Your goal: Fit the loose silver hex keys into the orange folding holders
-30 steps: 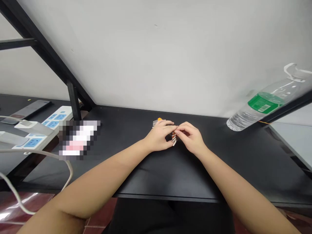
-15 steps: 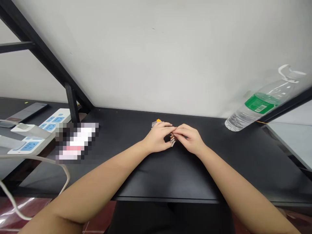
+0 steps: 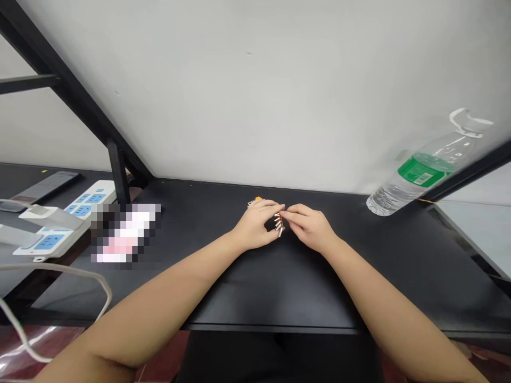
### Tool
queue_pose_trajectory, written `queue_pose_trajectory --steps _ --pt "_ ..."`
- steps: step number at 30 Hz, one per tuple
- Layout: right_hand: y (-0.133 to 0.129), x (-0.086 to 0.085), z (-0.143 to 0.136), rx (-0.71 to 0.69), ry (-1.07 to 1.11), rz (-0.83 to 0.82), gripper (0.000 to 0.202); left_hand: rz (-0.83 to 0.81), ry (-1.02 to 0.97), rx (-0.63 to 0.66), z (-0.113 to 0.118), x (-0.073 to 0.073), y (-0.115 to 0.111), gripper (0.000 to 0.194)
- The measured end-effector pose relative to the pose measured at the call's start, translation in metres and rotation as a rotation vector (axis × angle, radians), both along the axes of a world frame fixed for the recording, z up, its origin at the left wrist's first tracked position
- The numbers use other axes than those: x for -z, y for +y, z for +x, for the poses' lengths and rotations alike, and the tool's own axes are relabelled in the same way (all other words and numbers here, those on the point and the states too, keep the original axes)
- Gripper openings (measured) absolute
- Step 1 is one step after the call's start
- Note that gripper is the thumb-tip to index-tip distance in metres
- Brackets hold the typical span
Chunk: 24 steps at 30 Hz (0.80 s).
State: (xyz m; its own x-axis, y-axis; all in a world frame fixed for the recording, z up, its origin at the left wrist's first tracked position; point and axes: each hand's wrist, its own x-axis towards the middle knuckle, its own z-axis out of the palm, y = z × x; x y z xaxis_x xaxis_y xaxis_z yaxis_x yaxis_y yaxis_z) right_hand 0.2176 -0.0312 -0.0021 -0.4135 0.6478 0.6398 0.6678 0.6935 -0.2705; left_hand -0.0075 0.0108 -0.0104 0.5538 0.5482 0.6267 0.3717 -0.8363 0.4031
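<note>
A small fanned row of thin white-edged pieces (image 3: 279,225), with some orange-brown on it, shows between my two hands over the black desk. My left hand (image 3: 257,224) curves around its left side, thumb and fingers closed on it. From the right, my right hand (image 3: 307,225) touches the row's right side with pinched fingertips; my fingers partly hide the contact. Behind my left hand's fingers, an orange piece (image 3: 258,198) and more white-edged strips stick out. How the strips join under my hand is hidden.
A large water bottle (image 3: 415,169) with a green label stands at the right against the wall. At the left are a white power strip (image 3: 85,205) with plugs and cables, a pixelated bright object (image 3: 126,233) and a grey device (image 3: 46,187). Black frame bars flank the desk (image 3: 271,303).
My right hand's fingertips have shifted slightly away from my left fingers, and the fanned pieces between them look more spread and turned. The view has moved slightly.
</note>
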Motion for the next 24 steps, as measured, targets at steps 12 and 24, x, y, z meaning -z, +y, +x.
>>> queue_pose_trajectory --steps 12,24 --pt "0.029 0.012 0.011 0.164 -0.343 -0.255 0.029 0.050 -0.032 -0.073 -0.005 0.001 0.011 0.047" --pt "0.003 -0.017 0.014 0.281 -0.466 -0.518 0.014 -0.213 -0.033 -0.038 -0.004 0.001 0.008 0.055"
